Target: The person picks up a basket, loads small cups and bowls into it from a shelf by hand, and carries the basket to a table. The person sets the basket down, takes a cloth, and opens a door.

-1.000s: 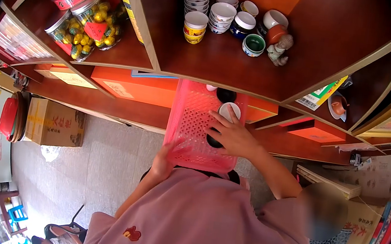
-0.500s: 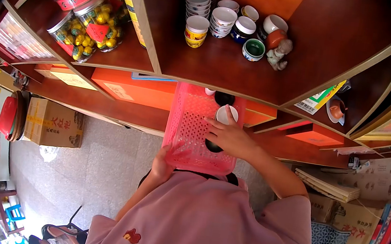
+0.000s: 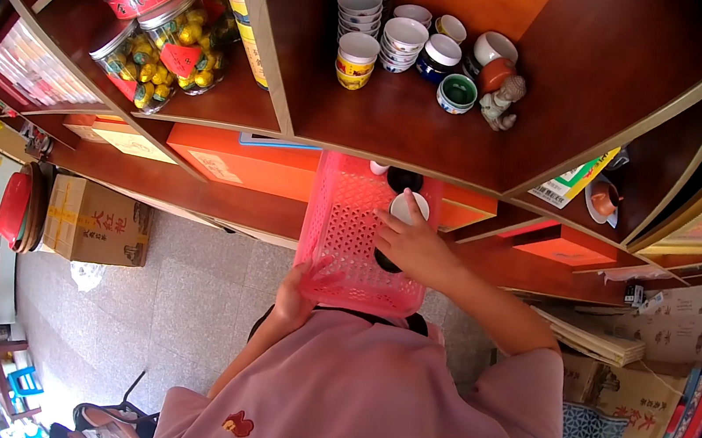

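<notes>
A pink perforated plastic basket (image 3: 335, 257) is in front of my body, its far end against the shelf edge. My left hand (image 3: 296, 298) grips its near left side, fingers over the wall. Inside the basket, my right hand (image 3: 418, 247) has its fingers at the rim of a small white cup (image 3: 408, 210), the index finger lying across it. A dark cup (image 3: 404, 180) sits just beyond. Another dark round item (image 3: 385, 262) is partly hidden under my right hand. At the basket's far end a small white cup (image 3: 378, 168) shows only partly.
Above the basket, a wooden shelf (image 3: 364, 123) bears stacked cups (image 3: 357, 51), a green-lined cup (image 3: 457, 90) and a small figurine (image 3: 502, 103). Jars of yellow-wrapped pieces (image 3: 159, 61) stand to the left. Orange boxes (image 3: 243, 167) lie below. A cardboard carton (image 3: 100, 221) rests on the floor.
The view has shifted very slightly. Both hands keep their places on the basket and the white cup.
</notes>
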